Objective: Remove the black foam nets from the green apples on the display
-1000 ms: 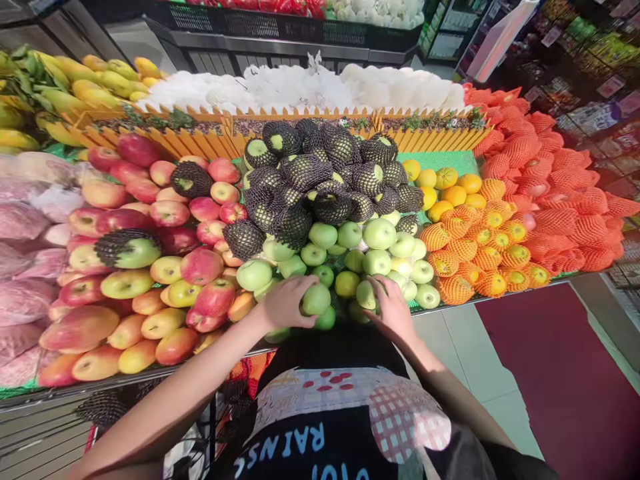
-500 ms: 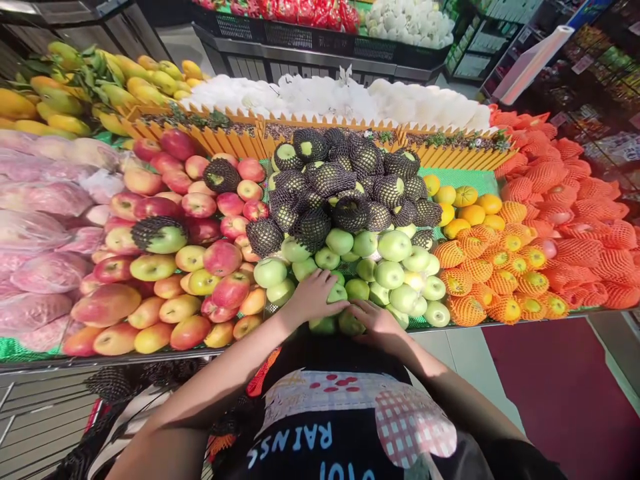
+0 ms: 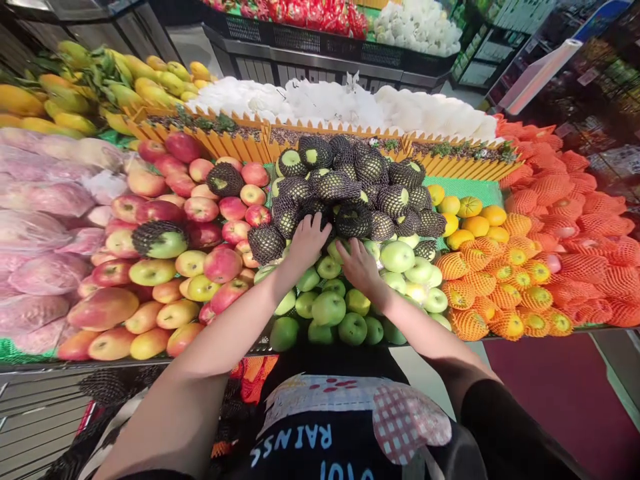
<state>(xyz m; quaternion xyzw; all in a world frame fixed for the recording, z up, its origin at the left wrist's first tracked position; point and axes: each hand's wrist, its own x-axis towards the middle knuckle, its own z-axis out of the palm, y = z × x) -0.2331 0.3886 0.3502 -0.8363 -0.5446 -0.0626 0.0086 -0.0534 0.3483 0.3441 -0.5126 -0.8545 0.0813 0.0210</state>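
My left hand (image 3: 306, 243) lies over the front of a heap of green apples in black foam nets (image 3: 336, 187). Its fingers are spread and touch a dark netted apple (image 3: 314, 208), which they partly cover. To its right, my right hand (image 3: 363, 270) has its fingers apart, at the edge between the bare green apples (image 3: 329, 309) and another black-netted apple (image 3: 353, 220). Whether its fingertips press on that apple I cannot tell. Several bare green apples lie below and between my forearms.
Red apples (image 3: 201, 208) and mangoes (image 3: 104, 307) lie left, beside wrapped pink fruit (image 3: 43, 233). Orange-netted fruit (image 3: 480, 287) and red-netted fruit (image 3: 585, 247) are right. An orange picket fence (image 3: 460, 163) runs behind. A wire cart (image 3: 35, 413) stands lower left.
Both hands have moved forward from the front green apples to the edge of the black-netted heap. The front green apples they covered are now in sight, and my hands are farther apart.
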